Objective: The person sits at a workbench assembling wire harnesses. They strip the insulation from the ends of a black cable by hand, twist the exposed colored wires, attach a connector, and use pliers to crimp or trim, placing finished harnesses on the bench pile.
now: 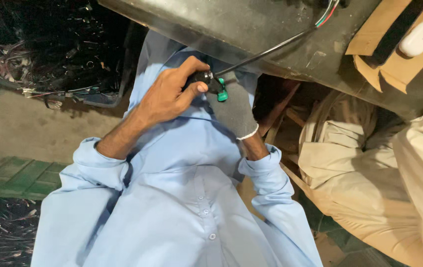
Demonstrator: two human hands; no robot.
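Observation:
My left hand (169,96) is bare and closed around a small black connector (205,77), thumb pressed on its side. A green plastic piece (222,94) sticks out of the connector's end. My right hand (234,106), in a grey knitted glove, meets the connector from below at the green piece, its fingers curled behind it. A black cable (271,49) runs from the connector up and right to coloured wires (327,12). Both sleeves are light blue (97,165).
A dark worktop edge (251,27) spans the top. On it lies cardboard (370,39) with a white rounded object (419,38). A person in beige clothing (370,168) sits close on the right. Tangled wires (48,54) are piled top left; green boards (13,175) lie at left.

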